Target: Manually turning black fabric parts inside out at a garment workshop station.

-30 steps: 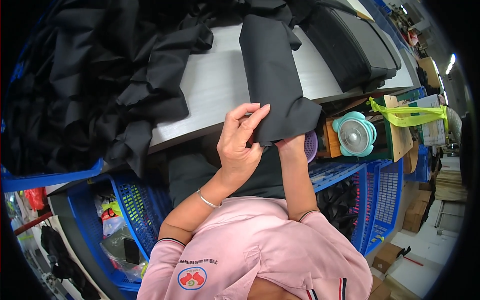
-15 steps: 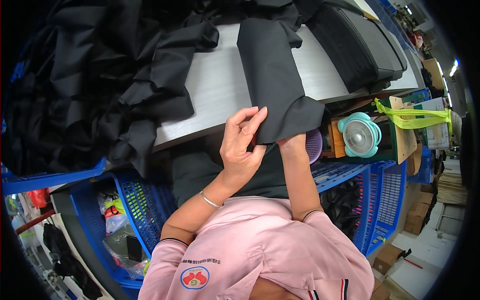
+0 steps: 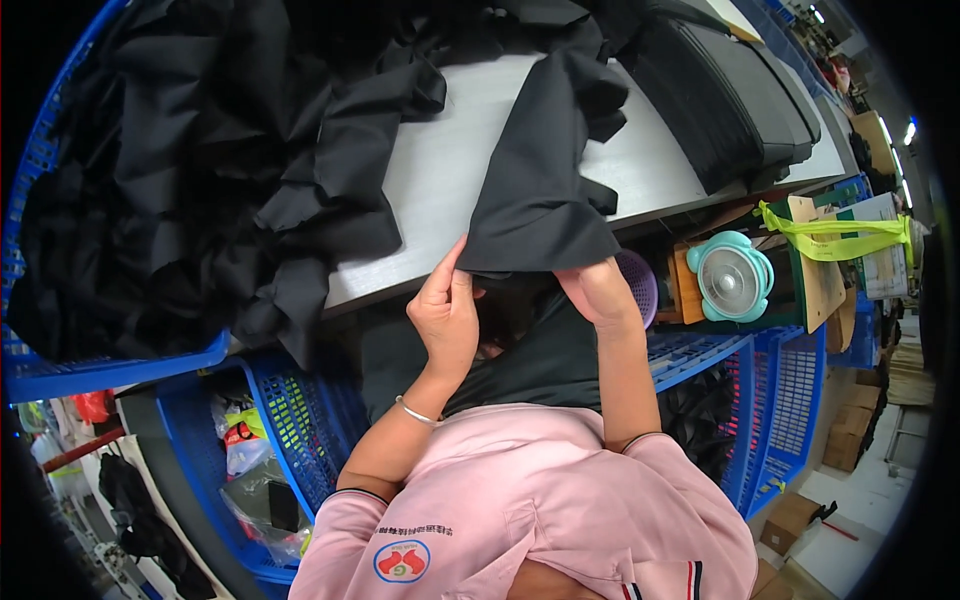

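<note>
Pile: crumpled black fabric [image 3: 200,150] heaped across the far left, a few folds drooping over the surface's near edge.
Left basket: blue, slatted [image 3: 290,410], low beside the person, with plastic bags inside.
Left hand: nearly closed [image 3: 447,318], thumb and index finger pinched at the cloth's near left corner; the other fingers are curled. A silver bracelet [image 3: 415,411] circles the wrist.
Surface: pale grey [image 3: 440,150], bare between pile and cloth.
Cloth: plain matt black [image 3: 540,195], widening toward the person, its near edge drawn fairly straight between the hands and past the surface's edge, above the lap. Its right side is rumpled into folds; its far part lies on the surface, where its end is hard to tell from other black fabric.
Right hand: at the near right corner [image 3: 600,292], fingers under the cloth; how far they close cannot be told.
Purple basket: just beside the right wrist [image 3: 638,285].
Case: black, boxy [image 3: 715,100], on the surface.
Fan: turquoise [image 3: 730,277], right of the purple basket.
</note>
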Demonstrator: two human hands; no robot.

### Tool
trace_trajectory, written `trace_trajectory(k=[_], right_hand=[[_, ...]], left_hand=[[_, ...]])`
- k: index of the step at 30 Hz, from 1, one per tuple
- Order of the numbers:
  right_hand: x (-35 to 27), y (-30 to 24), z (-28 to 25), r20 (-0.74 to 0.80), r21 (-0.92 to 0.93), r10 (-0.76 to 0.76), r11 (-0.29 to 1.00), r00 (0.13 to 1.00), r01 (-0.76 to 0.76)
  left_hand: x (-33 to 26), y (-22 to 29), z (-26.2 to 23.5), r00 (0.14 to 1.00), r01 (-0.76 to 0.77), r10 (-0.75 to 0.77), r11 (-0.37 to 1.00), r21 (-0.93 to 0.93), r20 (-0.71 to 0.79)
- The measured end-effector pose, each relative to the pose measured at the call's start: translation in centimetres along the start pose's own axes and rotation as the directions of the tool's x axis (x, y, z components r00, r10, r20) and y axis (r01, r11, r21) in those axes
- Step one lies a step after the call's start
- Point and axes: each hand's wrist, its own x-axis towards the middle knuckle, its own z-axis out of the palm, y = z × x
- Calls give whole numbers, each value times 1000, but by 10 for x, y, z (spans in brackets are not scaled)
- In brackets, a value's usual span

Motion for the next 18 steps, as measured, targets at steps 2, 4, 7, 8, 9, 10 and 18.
trace_trajectory(k=[2,4,7,8,9,10,18], right_hand=[[2,5,12,-68,-11,-19,1000,997,19],[4,35,8,114,-993,-359,-68,926,95],[-1,37,28,185,-961,-406,-265,895,79],[-4,35,35,-10,-978,-247,-200,969,-61],[0,30,42,-7,-975,-250,-214,968,-63],[4,27,46,-5,-971,-252,-229,968,-65],[11,31,52,277,-875,-402,-480,873,56]], left_hand=[[-1,-11,2,971,239,-233,950,-199,50],[-8,-14,18,925,379,-356,879,-289,130],[-11,-14,25,879,477,-411,778,-409,242],[-11,-18,26,879,476,-410,778,-410,243],[-10,-25,28,854,519,-434,746,-419,286],[-10,-32,29,827,560,-455,711,-424,330],[-10,-59,26,767,615,-476,735,-284,429]])
